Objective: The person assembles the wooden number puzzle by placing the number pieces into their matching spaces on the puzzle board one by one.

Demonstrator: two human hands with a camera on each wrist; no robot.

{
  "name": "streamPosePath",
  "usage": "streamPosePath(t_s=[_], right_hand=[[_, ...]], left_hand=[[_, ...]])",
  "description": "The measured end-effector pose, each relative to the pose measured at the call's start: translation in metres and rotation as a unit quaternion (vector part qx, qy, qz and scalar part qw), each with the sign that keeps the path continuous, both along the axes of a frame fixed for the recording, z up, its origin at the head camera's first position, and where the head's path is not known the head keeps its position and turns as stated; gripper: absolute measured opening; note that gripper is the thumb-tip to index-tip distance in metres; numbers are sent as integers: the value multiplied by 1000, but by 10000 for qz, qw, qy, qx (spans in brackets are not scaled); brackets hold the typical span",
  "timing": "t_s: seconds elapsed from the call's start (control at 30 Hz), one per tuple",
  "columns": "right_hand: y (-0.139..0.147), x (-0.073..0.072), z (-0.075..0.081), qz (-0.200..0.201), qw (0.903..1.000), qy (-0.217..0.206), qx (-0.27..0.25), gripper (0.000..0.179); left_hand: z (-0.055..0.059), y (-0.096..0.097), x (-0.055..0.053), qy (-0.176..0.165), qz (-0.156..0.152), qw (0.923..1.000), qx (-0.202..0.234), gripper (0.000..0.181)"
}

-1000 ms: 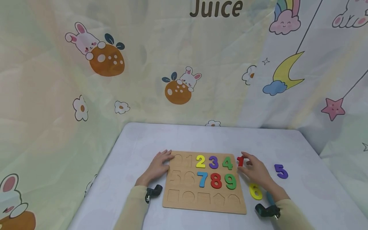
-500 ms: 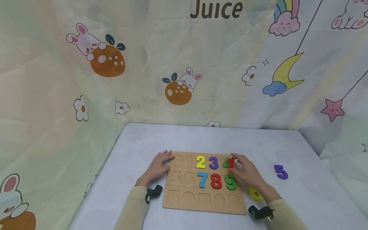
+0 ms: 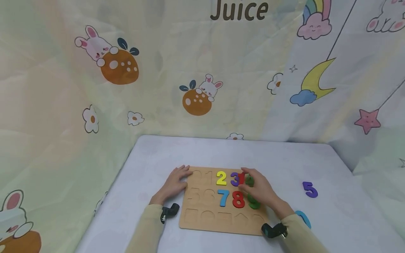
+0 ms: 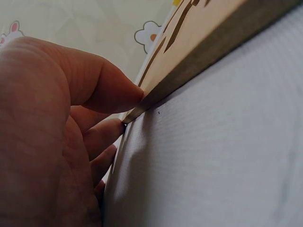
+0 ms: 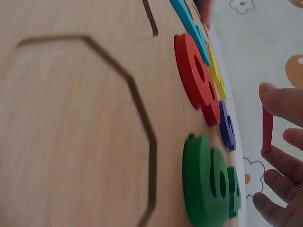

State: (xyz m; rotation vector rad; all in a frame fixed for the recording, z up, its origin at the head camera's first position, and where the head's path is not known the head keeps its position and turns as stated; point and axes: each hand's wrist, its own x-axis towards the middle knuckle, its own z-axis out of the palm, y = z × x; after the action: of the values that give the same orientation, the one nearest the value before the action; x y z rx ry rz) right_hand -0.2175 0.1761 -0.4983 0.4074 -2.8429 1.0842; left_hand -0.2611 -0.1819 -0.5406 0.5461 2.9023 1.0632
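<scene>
In the head view a wooden number puzzle board (image 3: 202, 226) lies on the table. My left hand (image 3: 171, 184) rests at its upper left corner; in the left wrist view the thumb (image 4: 123, 97) touches the board's edge. Between thumb and fingertips, my right hand (image 3: 259, 189) pinches a red number 1 (image 3: 242, 178), held above the board and overlapping the purple 3 (image 3: 234, 179). Seen from the right wrist, the red 1 (image 5: 267, 130) appears edge-on. Yellow 2 (image 3: 221, 178), blue 7 (image 3: 223, 198) and red 8 (image 3: 238, 199) sit on the board; the right hand partly covers green 4 and 9.
Cut-out outlines of 0, 1, 5 and 6 show at the board's left, with shape outlines along its front. To the right lie a purple 5 (image 3: 310, 189) and a blue curved piece (image 3: 303, 218), partly behind the right forearm. A printed cloth hangs behind the table.
My right hand has carried the red 1 leftward from the board's right edge, over the green 4, to beside the purple 3. The yellow 6 is now hidden behind the right arm. My left hand stays put.
</scene>
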Motion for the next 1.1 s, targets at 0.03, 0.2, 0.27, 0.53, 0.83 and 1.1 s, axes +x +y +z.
streamPosePath(t_s=[0.03,0.2,0.27,0.53,0.83,1.1], right_hand=[[-3,-1,0,18,10000,9,-2,70],[-16,-7,-1,132,9999,-11,-84,70],[-21,-9,-2,193,9998,-19,-90,70],[-37,-11,-4,372,9993,-53,-74,70],[-50,-18,-13,308,9995,-59,-10,69],[-66,-27,-19,422,9989,-176,129,70]], left_hand=[[0,0,-1,-3,-18,10000,-28,55],[0,2,-3,-4,-7,9999,-137,56],[0,3,-3,41,-21,9999,-123,56],[0,3,-1,78,27,9999,-83,55],[2,1,-5,27,25,10000,-11,54],[-1,0,-2,-81,52,9999,40,55]])
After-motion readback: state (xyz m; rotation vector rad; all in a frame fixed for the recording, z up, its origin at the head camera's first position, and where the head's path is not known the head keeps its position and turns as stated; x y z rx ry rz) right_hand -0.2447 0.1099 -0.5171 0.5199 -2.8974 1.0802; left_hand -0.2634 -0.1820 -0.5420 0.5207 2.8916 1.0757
